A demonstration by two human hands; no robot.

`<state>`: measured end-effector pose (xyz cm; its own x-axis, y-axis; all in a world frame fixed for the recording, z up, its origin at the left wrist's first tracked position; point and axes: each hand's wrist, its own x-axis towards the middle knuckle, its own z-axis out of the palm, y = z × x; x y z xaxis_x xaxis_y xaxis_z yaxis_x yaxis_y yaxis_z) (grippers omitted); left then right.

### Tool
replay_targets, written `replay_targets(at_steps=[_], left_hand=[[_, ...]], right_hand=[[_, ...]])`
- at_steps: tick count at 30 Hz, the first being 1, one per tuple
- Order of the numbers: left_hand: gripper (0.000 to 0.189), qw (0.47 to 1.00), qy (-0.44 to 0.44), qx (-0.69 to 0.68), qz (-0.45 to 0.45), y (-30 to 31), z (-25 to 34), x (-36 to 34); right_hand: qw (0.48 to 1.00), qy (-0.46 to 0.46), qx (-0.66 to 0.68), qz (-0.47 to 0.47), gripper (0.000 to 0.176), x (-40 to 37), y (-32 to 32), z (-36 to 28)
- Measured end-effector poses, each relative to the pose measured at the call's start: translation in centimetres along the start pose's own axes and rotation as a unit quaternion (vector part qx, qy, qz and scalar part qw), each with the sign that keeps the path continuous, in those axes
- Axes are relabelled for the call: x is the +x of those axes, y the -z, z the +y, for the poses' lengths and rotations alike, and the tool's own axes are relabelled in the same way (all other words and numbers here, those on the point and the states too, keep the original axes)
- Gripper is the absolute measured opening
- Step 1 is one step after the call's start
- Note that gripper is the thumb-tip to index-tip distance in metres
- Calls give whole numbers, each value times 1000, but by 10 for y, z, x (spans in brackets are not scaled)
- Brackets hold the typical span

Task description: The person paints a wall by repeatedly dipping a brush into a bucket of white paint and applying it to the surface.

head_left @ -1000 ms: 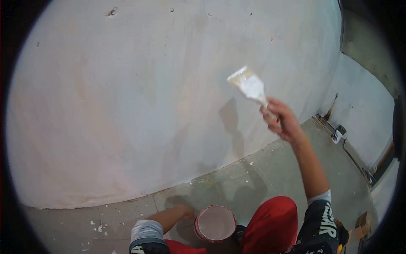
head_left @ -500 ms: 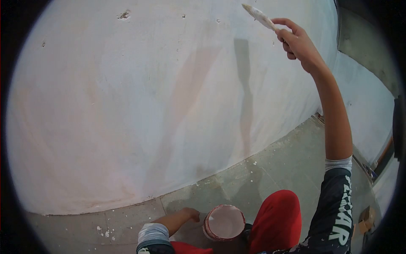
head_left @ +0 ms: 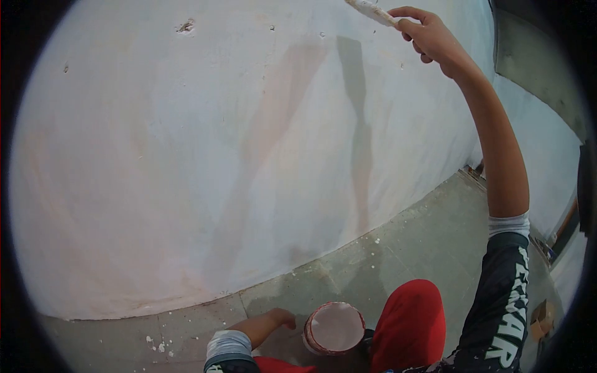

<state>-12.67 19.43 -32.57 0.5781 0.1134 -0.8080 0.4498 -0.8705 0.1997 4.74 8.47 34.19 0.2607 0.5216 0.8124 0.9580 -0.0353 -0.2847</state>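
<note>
High at the upper right, my right hand (head_left: 429, 37) is closed round the handle of a putty knife (head_left: 371, 10) smeared white. The knife points up and left in front of the pale wall (head_left: 186, 155), and its tip is cut off by the top edge. The wall has several small holes, and a larger chipped hole (head_left: 185, 27) lies at the upper left. Low in view, my left hand (head_left: 283, 318) hangs just left of a bucket (head_left: 336, 328) with white material inside. Its fingers bend down out of sight, so what they hold, if anything, is hidden.
Grey floor tiles (head_left: 429, 230) with white spatters run along the wall's foot. My red-clad knee (head_left: 410, 317) is right of the bucket. A cardboard box (head_left: 542, 318) sits at the far right, below a doorway (head_left: 563, 230). Arm shadows fall on the wall.
My right hand has moved a little up and left with the putty knife, whose tip has left the view. My left hand stays beside the bucket.
</note>
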Motion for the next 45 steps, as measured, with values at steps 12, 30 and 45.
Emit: replay_targets(at_steps=[12, 30, 45], left_hand=[[35, 998, -11, 45, -32, -9, -1, 24], [37, 997, 20, 35, -71, 8, 18, -4], [31, 996, -11, -42, -72, -7, 4, 16]], right_hand=[[990, 68, -118, -29, 23, 15, -51, 127], [956, -55, -117, -263, 29, 7, -11, 153], [978, 58, -157, -127, 29, 25, -10, 222]])
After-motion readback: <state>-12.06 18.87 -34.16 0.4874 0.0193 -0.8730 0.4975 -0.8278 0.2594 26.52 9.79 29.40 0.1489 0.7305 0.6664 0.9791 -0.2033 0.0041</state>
